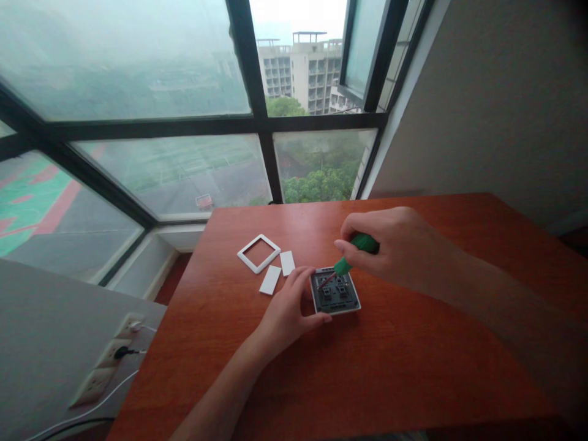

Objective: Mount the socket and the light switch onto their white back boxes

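Note:
A square grey switch module with its cover off lies on the red-brown table. My left hand pinches its left edge between thumb and fingers. My right hand is wrapped round a green-handled screwdriver, whose tip rests on the module's upper left part. A white square frame and two white rocker plates lie just left of the module.
The table stands in a corner by large windows and a grey wall. A wall socket strip with plugged cables sits low at the left.

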Demonstrator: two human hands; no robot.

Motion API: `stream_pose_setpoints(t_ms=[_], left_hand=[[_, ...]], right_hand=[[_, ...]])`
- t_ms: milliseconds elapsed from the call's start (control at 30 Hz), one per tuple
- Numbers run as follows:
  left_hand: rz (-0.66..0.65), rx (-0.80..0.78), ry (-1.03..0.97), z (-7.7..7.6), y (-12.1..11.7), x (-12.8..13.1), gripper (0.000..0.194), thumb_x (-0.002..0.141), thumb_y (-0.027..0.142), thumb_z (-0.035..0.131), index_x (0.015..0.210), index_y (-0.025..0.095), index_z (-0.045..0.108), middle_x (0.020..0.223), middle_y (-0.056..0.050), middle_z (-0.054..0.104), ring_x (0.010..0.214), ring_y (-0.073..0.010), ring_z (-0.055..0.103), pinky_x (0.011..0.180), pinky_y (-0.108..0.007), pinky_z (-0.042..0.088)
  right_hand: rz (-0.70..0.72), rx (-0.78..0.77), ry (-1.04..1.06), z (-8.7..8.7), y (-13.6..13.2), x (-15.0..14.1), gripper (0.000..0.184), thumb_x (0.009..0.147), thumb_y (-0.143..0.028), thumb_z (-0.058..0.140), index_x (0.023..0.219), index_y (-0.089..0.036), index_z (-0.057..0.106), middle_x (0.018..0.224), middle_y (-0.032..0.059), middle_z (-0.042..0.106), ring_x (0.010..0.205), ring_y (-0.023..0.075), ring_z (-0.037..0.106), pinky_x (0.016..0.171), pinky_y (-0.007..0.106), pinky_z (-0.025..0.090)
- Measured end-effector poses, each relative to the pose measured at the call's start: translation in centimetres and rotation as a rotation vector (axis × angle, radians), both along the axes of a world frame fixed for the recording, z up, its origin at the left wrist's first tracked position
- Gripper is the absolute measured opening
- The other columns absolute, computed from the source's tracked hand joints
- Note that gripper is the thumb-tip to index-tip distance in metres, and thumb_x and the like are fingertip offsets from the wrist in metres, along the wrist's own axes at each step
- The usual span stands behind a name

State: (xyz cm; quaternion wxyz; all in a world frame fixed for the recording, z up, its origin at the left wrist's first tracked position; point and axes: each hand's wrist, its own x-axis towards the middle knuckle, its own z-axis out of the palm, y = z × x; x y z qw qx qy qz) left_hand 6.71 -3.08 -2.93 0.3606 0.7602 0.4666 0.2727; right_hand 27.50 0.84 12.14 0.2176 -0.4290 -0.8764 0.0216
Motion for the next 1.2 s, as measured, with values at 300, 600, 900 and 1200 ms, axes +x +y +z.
stream_pose_setpoints(t_ms=[300, 600, 900, 1200], left_hand=[[0.011, 0.045, 0.053, 0.1, 0.1, -0.1, 0.076, 0.067, 0.029, 0.082, 0.132, 0.025, 0.043, 0.126, -0.008, 0.051, 0.11, -0.0275, 0.054, 0.092, -0.041, 0.048], [0.005, 0.087, 0.008, -0.4, 0.1, -0.1, 0.078, 0.067, 0.03, 0.082, 0.134, 0.024, 0.042, 0.138, -0.01, 0.044, 0.124, -0.0297, 0.047, 0.102, -0.043, 0.042], [0.009, 0.046, 0.024, -0.3, 0.1, 0.0, 0.082, 0.067, 0.029, 0.082, 0.137, 0.026, 0.04, 0.139, -0.01, 0.045, 0.12, -0.0301, 0.051, 0.1, -0.045, 0.045], [-0.003, 0.059, 0.026, -0.7, 0.2, -0.1, 0.084, 0.065, 0.028, 0.083, 0.136, 0.025, 0.038, 0.141, -0.009, 0.042, 0.123, -0.0284, 0.048, 0.104, -0.043, 0.042]], right_hand=[[0.261, -0.128, -0.261, 3.3, 1.2, -5.2, 0.008, 0.083, -0.021, 0.055, 0.081, -0.017, 0.062, 0.079, 0.005, 0.067, 0.064, 0.0131, 0.052, 0.054, 0.027, 0.024], [0.403, -0.282, -0.381, 5.1, 1.0, -4.4, 0.014, 0.072, -0.013, 0.06, 0.083, -0.021, 0.065, 0.086, 0.0046, 0.068, 0.07, 0.0149, 0.055, 0.057, 0.027, 0.032], [0.094, -0.093, -0.44, 4.6, 0.3, -4.8, 0.029, 0.088, -0.037, 0.047, 0.076, -0.02, 0.067, 0.076, 0.0082, 0.068, 0.061, 0.0187, 0.057, 0.05, 0.03, 0.025], [0.143, -0.116, -0.469, 4.3, 1.2, -4.5, 0.021, 0.09, -0.03, 0.049, 0.085, -0.018, 0.065, 0.081, 0.0091, 0.069, 0.068, 0.0196, 0.06, 0.052, 0.03, 0.027]])
